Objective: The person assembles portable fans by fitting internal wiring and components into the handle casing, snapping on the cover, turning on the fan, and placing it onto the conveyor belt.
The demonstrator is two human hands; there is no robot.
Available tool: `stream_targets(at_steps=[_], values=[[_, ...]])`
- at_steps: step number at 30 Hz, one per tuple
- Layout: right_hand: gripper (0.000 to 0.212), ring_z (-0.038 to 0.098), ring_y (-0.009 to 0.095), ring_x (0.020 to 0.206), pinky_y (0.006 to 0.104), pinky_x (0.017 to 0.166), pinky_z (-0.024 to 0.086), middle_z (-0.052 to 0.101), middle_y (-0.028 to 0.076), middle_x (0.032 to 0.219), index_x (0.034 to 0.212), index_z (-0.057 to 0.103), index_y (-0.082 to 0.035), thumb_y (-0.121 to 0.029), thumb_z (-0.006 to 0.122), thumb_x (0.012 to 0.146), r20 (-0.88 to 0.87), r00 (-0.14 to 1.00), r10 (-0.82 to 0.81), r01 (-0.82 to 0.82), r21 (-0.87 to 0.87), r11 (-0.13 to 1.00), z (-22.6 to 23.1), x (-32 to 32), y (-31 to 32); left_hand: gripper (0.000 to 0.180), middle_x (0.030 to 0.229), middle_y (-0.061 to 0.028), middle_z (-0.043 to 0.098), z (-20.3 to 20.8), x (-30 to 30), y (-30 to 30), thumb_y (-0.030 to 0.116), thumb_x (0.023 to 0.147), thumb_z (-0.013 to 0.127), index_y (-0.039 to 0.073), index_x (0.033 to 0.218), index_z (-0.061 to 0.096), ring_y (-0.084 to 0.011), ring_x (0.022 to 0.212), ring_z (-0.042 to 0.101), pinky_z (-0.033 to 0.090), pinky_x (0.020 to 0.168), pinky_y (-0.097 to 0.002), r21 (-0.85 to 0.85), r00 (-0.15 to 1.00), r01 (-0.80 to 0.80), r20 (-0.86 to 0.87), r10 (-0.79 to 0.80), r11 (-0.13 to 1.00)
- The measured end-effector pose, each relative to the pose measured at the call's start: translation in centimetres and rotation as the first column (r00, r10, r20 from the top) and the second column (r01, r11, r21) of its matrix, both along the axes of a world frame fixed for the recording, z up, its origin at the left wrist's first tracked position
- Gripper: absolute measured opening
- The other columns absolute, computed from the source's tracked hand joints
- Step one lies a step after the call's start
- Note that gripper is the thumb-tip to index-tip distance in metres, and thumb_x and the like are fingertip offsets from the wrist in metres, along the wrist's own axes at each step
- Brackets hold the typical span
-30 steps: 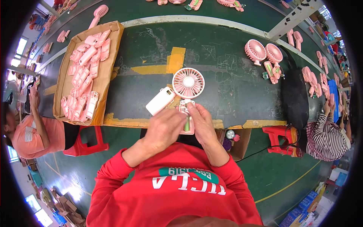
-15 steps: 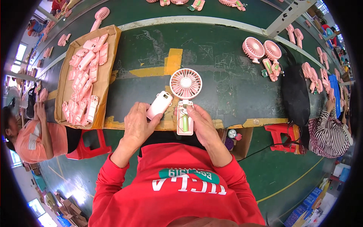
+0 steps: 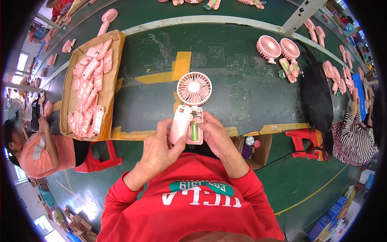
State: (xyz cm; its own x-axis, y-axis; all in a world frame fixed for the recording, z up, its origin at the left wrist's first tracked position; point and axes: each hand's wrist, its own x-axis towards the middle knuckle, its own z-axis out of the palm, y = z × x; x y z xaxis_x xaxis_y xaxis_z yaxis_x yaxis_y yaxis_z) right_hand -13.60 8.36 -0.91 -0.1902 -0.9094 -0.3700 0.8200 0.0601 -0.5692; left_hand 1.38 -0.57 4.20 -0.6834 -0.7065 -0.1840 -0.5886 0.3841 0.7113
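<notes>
A pink handheld fan (image 3: 194, 88) lies at the near edge of the table, its round grille pointing away from me. Its handle is uncovered, showing a green battery cell (image 3: 194, 131) and a small circuit board with wires. My right hand (image 3: 217, 137) grips the handle's right side, thumb by the battery. In my left hand (image 3: 158, 146) is a pink handle cover (image 3: 180, 124), pinched between thumb and fingers. The cover lies against the left side of the open handle and overlaps part of it; whether any edges are engaged I cannot tell.
A cardboard tray (image 3: 117, 72) of pink covers stands at left. More fans (image 3: 269, 47) lie at far right, near a black bag (image 3: 316, 97). Below the table are an open box (image 3: 260, 155) and red stools (image 3: 100, 158). One person sits on each side.
My left hand has brought the cover rightward, from beside the fan to against its open handle. My right hand's thumb has shifted down from the circuit board to beside the battery.
</notes>
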Motion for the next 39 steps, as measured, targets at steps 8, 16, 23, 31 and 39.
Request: stream_targets(at_steps=[8, 16, 23, 31, 39], values=[[0.055, 0.051, 0.017, 0.109, 0.0298, 0.089, 0.043, 0.048, 0.008, 0.125, 0.134, 0.034, 0.001, -0.005, 0.044, 0.081, -0.07, 0.997, 0.02, -0.02, 0.0, 1.0, 0.5, 0.2, -0.3, 0.063, 0.07, -0.0201, 0.063, -0.5, -1.0, 1.3, 0.026, 0.078, 0.064, -0.005, 0.126, 0.038, -0.0327, 0.054, 0.063, 0.05, 0.05, -0.0402, -0.252, 0.99, 0.136, 0.074, -0.121, 0.958], [0.06, 0.048, 0.013, 0.103, 0.0238, 0.08, 0.042, 0.047, 0.006, 0.121, 0.136, 0.031, 0.001, -0.002, 0.042, 0.078, -0.159, 0.978, 0.133, -0.14, -0.039, 0.989, -0.1, 0.0, -0.1, 0.066, 0.07, -0.0207, 0.063, -0.7, -1.4, 1.3, 0.031, 0.078, 0.064, -0.009, 0.125, 0.041, -0.0322, 0.053, 0.063, 0.049, 0.048, -0.0392, -0.325, 0.984, 0.176, 0.095, -0.152, 0.929], [0.066, 0.036, 0.018, 0.125, 0.0318, 0.106, 0.026, 0.039, 0.01, 0.133, 0.14, 0.023, 0.002, 0.0, 0.041, 0.076, -0.213, 0.964, 0.159, -0.172, -0.042, 0.984, 0.6, 0.2, -0.3, 0.064, 0.056, -0.0171, 0.059, -1.0, -1.1, 1.0, 0.029, 0.075, 0.067, -0.014, 0.118, 0.047, -0.0294, 0.044, 0.059, 0.046, 0.042, -0.0379, -0.355, 0.972, 0.236, 0.092, -0.217, 0.904], [0.069, 0.034, 0.02, 0.127, 0.0323, 0.107, 0.025, 0.035, 0.012, 0.136, 0.143, 0.015, 0.0, 0.001, 0.038, 0.078, -0.374, 0.907, 0.193, -0.221, -0.034, 0.975, 0.1, 0.1, -0.2, 0.063, 0.054, -0.0184, 0.057, -1.6, -0.9, 0.3, 0.025, 0.071, 0.07, -0.017, 0.114, 0.049, -0.0301, 0.042, 0.058, 0.046, 0.042, -0.0379, -0.341, 0.959, 0.274, 0.025, -0.283, 0.899], [0.053, 0.037, 0.016, 0.122, 0.0289, 0.102, 0.029, 0.04, 0.01, 0.132, 0.141, 0.022, 0.0, -0.009, 0.04, 0.092, -0.649, 0.745, 0.153, -0.139, 0.074, 0.988, 0.7, 1.7, -0.2, 0.068, 0.056, -0.017, 0.058, -2.2, -0.4, 0.1, 0.026, 0.074, 0.067, -0.017, 0.12, 0.042, -0.0297, 0.044, 0.059, 0.045, 0.04, -0.0393, -0.387, 0.939, 0.3, -0.042, -0.342, 0.872]])
